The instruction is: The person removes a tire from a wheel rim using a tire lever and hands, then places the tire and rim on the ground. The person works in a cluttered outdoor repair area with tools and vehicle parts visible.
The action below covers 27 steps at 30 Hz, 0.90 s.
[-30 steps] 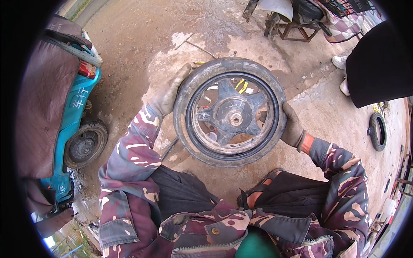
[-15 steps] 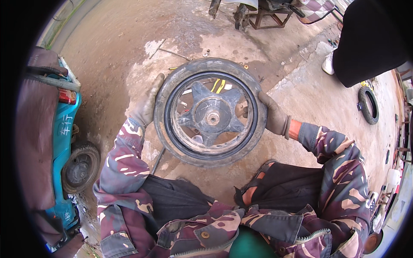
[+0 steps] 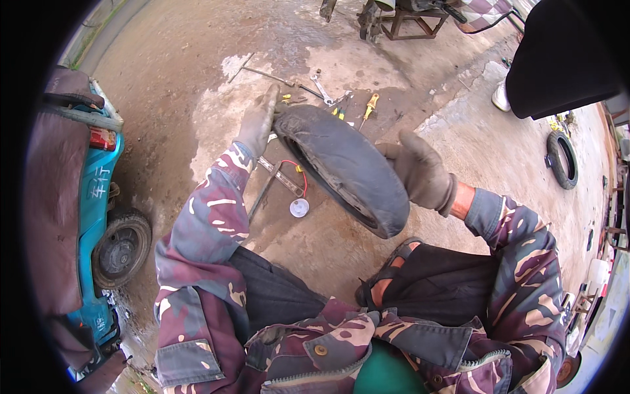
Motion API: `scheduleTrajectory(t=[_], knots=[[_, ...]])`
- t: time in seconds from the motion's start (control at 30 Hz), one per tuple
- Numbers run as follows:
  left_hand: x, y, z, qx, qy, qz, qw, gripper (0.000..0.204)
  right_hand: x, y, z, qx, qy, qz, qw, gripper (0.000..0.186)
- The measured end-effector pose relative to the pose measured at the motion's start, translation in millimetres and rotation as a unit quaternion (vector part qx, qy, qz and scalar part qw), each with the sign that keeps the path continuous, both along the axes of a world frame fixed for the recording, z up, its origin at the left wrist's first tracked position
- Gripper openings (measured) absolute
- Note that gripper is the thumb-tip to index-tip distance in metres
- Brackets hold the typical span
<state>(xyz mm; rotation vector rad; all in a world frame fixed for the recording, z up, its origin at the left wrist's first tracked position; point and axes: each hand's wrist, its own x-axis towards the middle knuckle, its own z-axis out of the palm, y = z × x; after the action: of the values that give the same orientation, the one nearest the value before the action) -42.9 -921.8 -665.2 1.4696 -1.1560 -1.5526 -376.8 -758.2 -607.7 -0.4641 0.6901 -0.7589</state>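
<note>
A scooter wheel [image 3: 344,167] with a black tyre stands tilted between my gloved hands, its tread turned up toward me. The rim's spokes are mostly hidden on its lower left side. My left hand [image 3: 258,123] is at the wheel's upper left edge, fingers long and pointing away, the thumb side against the tyre. On the right edge, my right hand [image 3: 421,169] grips the tyre with bent fingers. Beneath the wheel, on the concrete, lie a metal bar [image 3: 282,177], a red hose [image 3: 303,174] and a round white gauge-like disc [image 3: 299,208].
Beyond the wheel lie a spanner [image 3: 321,88], a yellow-handled screwdriver [image 3: 371,108] and a T-shaped rod [image 3: 262,75]. A turquoise vehicle [image 3: 98,197] stands at left. A loose tyre [image 3: 562,161] rests at right, near a person in black [image 3: 558,65].
The wheel has swung from facing me to a tilted, tread-up position. My left hand has moved right and away; my right hand has shifted slightly. Tools beneath have come into view.
</note>
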Motion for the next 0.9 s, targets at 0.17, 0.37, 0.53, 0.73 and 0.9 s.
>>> scheduleTrajectory(t=[0.17,0.37,0.53,0.73,0.9], knots=[[-15.1,42.7,45.8,0.003,-0.026,-0.008,1.0,0.084,20.6,-12.0,-11.1,-0.084,0.116,-0.093,0.985,0.065],[-58.7,106.2,59.6,0.078,0.028,-0.207,0.975,0.105,25.1,-32.6,-19.3,0.146,-0.001,-0.152,0.977,0.045],[-120.8,132.5,33.1,-0.048,-0.086,-0.159,0.982,0.125,44.2,-45.0,-30.0,0.097,0.049,-0.182,0.977,0.047],[-111.4,106.7,21.0,0.02,0.009,-0.098,0.995,0.09,53.6,-59.5,-55.0,0.118,0.028,-0.169,0.978,0.05],[-96.1,103.0,34.4,0.041,0.015,-0.096,0.994,0.076,53.0,-63.7,-63.9,0.108,0.082,-0.175,0.975,0.042]])
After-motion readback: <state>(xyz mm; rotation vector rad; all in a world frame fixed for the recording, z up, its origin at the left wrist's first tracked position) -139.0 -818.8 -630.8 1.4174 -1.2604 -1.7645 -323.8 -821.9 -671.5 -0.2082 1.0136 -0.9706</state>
